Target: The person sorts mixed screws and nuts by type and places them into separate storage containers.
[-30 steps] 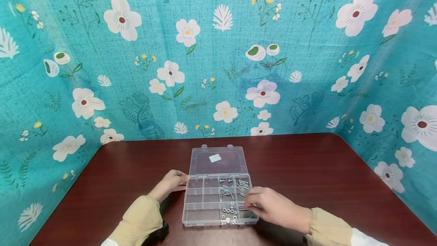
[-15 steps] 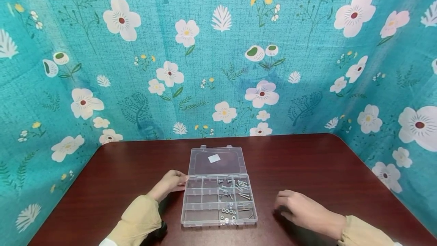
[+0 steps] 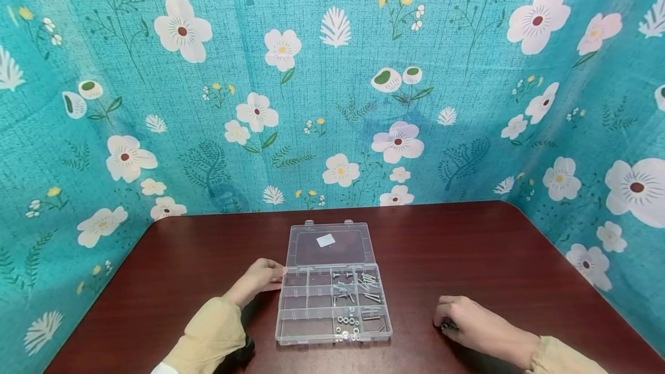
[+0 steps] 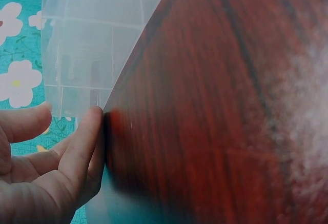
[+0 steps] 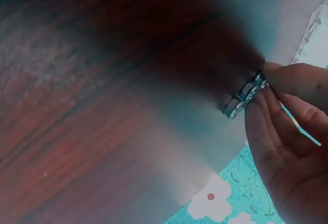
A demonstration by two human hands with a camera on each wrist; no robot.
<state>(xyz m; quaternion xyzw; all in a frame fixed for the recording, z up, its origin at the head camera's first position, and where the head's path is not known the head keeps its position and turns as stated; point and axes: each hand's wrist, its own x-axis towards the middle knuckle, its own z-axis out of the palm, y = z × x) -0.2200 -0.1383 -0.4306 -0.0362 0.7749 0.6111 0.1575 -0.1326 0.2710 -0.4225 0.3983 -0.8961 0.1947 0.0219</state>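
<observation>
A clear plastic compartment box lies on the table in the head view, its lid folded back. My left hand touches the box's left side near the hinge; in the left wrist view the index fingertip meets the box's edge, thumb apart. Well to the right of the box, my right hand is low over the table. Between thumb and fingers it pinches a small dark metal piece with several linked, ring-like sections. Its exact kind is unclear, and its upper end is partly covered by the fingertips.
Screws lie in the box's right-hand compartments, and several nuts in the front middle one. A white label is on the lid. The dark red table runs back to a teal flowered cloth.
My right hand has left the box's front right compartment and moved right over the table. The dark metal piece now shows at its fingers. My left hand stays put.
</observation>
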